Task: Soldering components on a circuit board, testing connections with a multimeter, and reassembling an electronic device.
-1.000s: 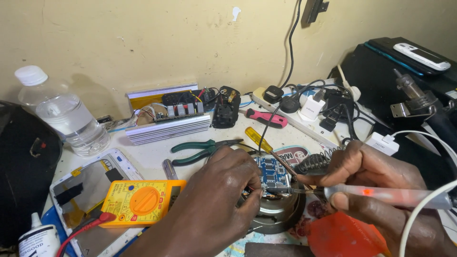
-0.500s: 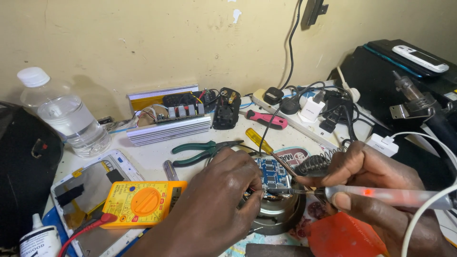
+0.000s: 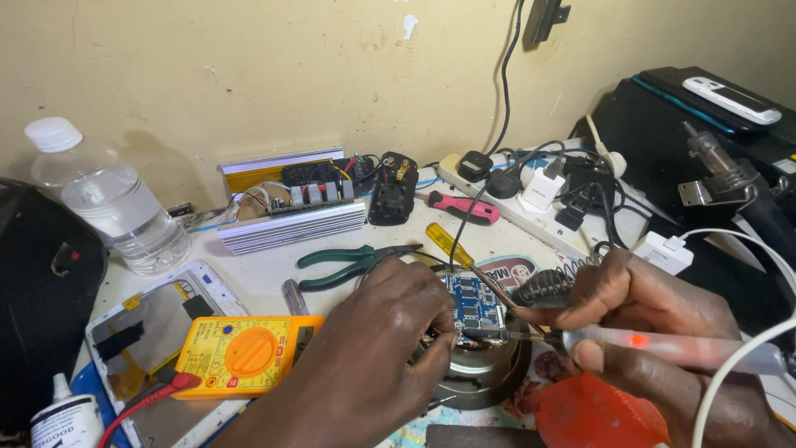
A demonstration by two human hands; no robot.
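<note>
At lower centre of the frame, a blue circuit board [image 3: 474, 305] is steadied on a round metal base [image 3: 485, 373] by the left hand [image 3: 377, 348], fingers closed on its edge; the soldering iron [image 3: 663, 348] is gripped by the right hand [image 3: 655, 319], tip at the board, soldering judged under way, unfinished.

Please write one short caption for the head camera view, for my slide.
Left hand steadies a blue circuit board while right hand applies a soldering iron.

A white worktable [image 3: 274, 274] carries everything. At far left stands a water bottle [image 3: 112, 203]; green pliers [image 3: 352, 261] lie mid-table. A yellow multimeter [image 3: 240, 355] lies near left, a white power strip [image 3: 531, 203] far right.
</note>
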